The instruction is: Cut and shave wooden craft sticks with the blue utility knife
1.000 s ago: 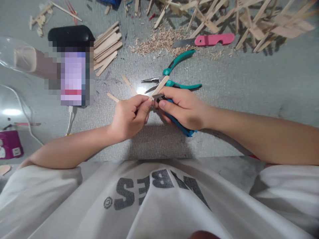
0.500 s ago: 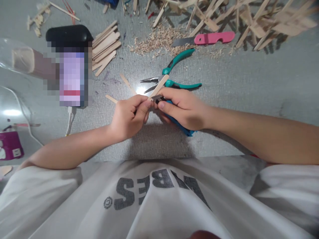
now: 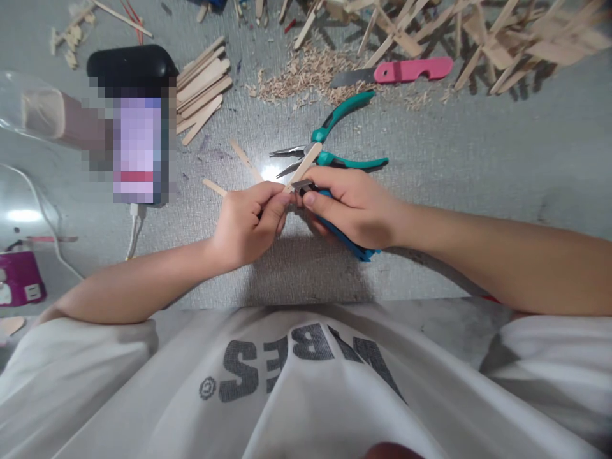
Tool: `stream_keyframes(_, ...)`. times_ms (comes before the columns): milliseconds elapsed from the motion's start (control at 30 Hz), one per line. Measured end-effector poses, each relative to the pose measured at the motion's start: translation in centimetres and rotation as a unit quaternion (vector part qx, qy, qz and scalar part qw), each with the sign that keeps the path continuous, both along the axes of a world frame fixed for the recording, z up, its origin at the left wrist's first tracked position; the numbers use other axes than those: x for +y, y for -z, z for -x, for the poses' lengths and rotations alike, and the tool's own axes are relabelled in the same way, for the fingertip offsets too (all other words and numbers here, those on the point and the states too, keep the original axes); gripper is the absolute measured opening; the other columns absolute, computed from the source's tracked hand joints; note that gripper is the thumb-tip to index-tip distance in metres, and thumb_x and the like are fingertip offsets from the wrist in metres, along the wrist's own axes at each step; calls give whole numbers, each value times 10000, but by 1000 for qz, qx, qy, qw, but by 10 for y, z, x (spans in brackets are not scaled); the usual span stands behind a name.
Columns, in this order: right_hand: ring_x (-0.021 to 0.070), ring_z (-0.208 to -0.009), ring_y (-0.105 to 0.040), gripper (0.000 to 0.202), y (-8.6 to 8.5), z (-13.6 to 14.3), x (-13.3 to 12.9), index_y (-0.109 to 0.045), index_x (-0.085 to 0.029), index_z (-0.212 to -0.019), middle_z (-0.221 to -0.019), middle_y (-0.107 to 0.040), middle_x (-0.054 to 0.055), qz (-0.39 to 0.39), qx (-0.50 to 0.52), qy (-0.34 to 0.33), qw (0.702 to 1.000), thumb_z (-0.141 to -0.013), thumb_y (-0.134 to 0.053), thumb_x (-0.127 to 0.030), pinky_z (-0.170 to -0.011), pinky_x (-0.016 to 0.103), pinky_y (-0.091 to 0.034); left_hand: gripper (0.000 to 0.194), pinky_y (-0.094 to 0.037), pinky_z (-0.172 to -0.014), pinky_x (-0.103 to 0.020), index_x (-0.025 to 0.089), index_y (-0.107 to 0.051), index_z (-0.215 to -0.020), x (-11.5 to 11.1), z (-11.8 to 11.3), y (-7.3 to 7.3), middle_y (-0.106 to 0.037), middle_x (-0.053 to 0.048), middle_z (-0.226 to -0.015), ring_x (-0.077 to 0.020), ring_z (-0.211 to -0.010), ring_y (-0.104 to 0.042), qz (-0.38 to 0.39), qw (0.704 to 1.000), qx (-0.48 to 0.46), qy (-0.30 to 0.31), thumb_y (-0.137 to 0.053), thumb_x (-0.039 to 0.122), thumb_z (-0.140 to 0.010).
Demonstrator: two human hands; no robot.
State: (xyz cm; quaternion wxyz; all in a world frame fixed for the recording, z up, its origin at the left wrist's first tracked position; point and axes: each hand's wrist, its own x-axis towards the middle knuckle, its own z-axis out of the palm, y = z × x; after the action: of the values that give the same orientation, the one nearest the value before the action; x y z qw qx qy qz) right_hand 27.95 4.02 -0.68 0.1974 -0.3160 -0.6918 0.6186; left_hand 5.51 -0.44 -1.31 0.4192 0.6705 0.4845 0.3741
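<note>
Pinched between the thumb and fingers of my left hand [image 3: 253,220] is a pale wooden craft stick [image 3: 306,163], its rounded end pointing up and to the right. My right hand [image 3: 354,207] is closed around a blue-handled utility knife [image 3: 347,239], with its short metal blade [image 3: 302,185] right beside the stick near my left thumb. Whether the blade touches the wood I cannot tell. Two more sticks, one of them a slim stick [image 3: 246,158], show beyond my left hand; their lower ends are hidden by it.
Just beyond my hands lie spread needle-nose pliers [image 3: 347,115] with green handles. A pink folding knife [image 3: 414,70] rests by wood shavings [image 3: 306,73]. Craft sticks [image 3: 203,86] are piled left of these, near a propped phone [image 3: 138,146]. Joined stick pieces [image 3: 488,48] crowd the far right.
Both hands keep nearly the same pose and grip. The knife blade has shifted very slightly against the stick; the surroundings look unchanged apart from a small camera shift.
</note>
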Motion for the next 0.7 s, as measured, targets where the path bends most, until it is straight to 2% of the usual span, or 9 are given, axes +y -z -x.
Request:
stream_keyframes(267, 121, -538, -539, 199, -3, -3, 3, -587, -215, -966, -615, -602, -61, 13, 7, -41, 999, -1150, -510, -217, -585, 280, -418, 362, -495, -576, -223, 195, -645, -770, 3, 1, -2, -648, 36, -570, -79, -518, -580, -5, 1000, -9, 26, -594, 238, -1125)
stream_keyframes(500, 133, -508, -552, 157, 1, 0, 1, -554, -230, -997, -594, -601, -72, 21, 17, -6, 1000, -1146, -507, -244, -562, 283, -425, 417, -522, -563, -248, 184, -760, -939, 3, 1, 4, -677, 20, -595, -98, -507, -587, 17, 999, -31, 2, -604, 495, -1170)
stream_keyframes(700, 129, -493, -570, 140, 6, 2, -2, -543, -237, -1046, -590, -596, -89, 49, 48, 14, 998, -1169, -495, -284, -554, 279, -444, 355, -475, -521, -232, 167, -801, -990, 0, 0, 2, -682, 20, -591, -96, -492, -596, 17, 1000, -8, -23, -621, 423, -1156)
